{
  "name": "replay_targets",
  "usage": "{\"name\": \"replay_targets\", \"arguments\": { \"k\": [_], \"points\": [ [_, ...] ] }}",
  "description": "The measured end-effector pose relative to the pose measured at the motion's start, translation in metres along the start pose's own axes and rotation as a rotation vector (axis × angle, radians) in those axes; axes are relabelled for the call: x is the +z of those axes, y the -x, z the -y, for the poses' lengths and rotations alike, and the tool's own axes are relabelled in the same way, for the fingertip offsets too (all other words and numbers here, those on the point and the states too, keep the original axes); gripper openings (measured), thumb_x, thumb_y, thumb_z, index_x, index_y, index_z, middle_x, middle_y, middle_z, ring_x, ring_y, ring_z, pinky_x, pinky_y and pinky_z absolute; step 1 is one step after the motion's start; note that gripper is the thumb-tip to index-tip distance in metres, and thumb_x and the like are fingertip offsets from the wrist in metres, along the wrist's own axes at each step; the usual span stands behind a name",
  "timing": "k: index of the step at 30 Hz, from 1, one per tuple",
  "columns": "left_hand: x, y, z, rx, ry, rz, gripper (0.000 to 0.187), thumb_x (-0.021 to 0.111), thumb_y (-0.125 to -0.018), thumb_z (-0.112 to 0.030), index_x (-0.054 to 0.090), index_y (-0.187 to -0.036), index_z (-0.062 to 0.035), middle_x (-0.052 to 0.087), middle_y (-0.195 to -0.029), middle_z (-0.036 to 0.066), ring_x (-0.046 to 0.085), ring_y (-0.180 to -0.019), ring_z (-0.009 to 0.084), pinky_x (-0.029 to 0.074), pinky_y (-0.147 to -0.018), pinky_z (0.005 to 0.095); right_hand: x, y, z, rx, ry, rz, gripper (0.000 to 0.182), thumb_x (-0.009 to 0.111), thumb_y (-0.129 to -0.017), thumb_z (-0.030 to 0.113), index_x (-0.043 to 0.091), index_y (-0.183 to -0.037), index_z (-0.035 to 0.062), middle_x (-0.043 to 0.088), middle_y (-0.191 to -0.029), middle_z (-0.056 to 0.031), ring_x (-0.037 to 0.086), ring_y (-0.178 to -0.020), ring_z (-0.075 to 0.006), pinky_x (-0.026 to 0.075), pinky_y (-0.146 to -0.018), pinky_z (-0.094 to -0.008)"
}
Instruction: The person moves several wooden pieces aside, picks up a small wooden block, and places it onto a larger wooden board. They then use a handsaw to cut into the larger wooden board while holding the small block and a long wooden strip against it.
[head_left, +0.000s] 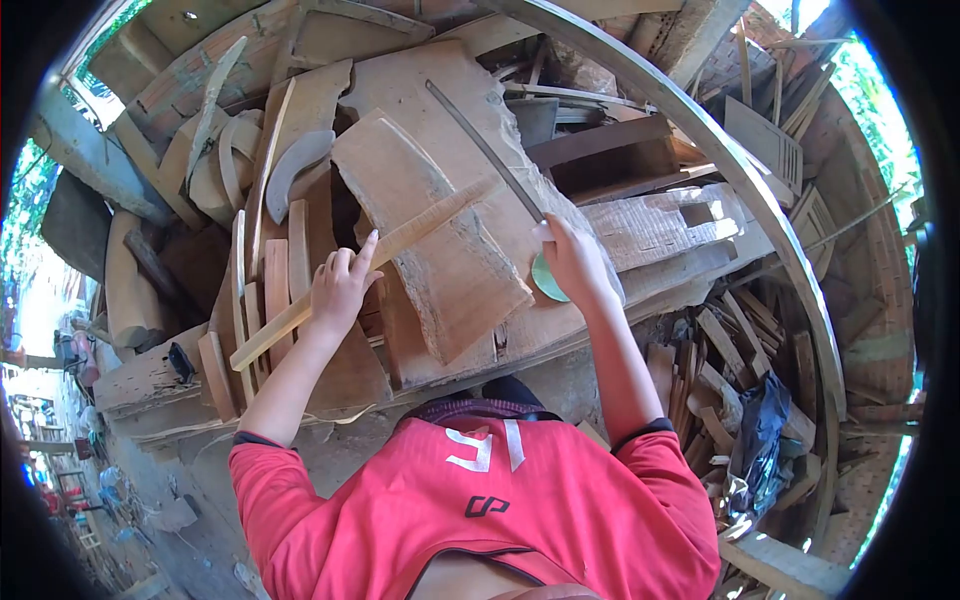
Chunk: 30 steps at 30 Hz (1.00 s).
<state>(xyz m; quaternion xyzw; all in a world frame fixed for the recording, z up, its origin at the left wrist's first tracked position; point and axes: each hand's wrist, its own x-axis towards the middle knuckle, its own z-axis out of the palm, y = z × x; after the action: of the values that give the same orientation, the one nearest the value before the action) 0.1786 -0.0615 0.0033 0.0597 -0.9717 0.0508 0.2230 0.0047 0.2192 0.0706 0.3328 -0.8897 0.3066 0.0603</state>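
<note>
My left hand (342, 290) is closed around a long narrow wooden strip (430, 219), with the index finger stretched along it. The strip lies slanted across a rough-edged board (450, 285), its lower end sticking out past my hand to the left. My right hand (575, 262) grips the near end of a long thin metal blade (484, 148), which points up and away over a wide wooden slab (425, 85). Beside my right wrist, partly hidden by it, lies a round green object (548, 279).
A curved wooden piece (297, 170) and upright offcuts (276, 290) stand at the left. A long curved beam (760, 185) arcs across the right side. Scrap wood and a dark plastic bag (763, 435) lie at the lower right.
</note>
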Motion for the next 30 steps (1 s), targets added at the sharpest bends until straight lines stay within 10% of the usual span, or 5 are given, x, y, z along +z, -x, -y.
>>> {"name": "replay_targets", "arguments": {
  "k": [14,30],
  "points": [
    [-0.011,-0.025,-0.016,-0.305,0.219,0.223,0.053,0.063,-0.080,-0.030,0.047,-0.123,-0.0046,0.052,-0.102,0.013,0.053,-0.096,0.0301,0.044,-0.082,0.0416,0.054,-0.029,-0.020,0.078,0.138,0.078,0.020,0.047,-0.082,0.011,0.055,-0.099,0.0033,0.063,-0.077,-0.0198,0.062,-0.070,-0.0360,0.048,-0.062,-0.0449],
    [0.047,-0.131,-0.075,0.023,0.497,0.123,0.051,0.056,-0.085,-0.033,0.046,-0.127,-0.0065,0.055,-0.114,0.021,0.051,-0.111,0.0329,0.039,-0.096,0.0418,0.049,-0.036,-0.024,0.134,0.138,0.306,0.016,0.045,-0.082,0.013,0.054,-0.081,-0.0005,0.062,-0.073,-0.0229,0.061,-0.070,-0.0396,0.048,-0.064,-0.0475]
  ]
}}
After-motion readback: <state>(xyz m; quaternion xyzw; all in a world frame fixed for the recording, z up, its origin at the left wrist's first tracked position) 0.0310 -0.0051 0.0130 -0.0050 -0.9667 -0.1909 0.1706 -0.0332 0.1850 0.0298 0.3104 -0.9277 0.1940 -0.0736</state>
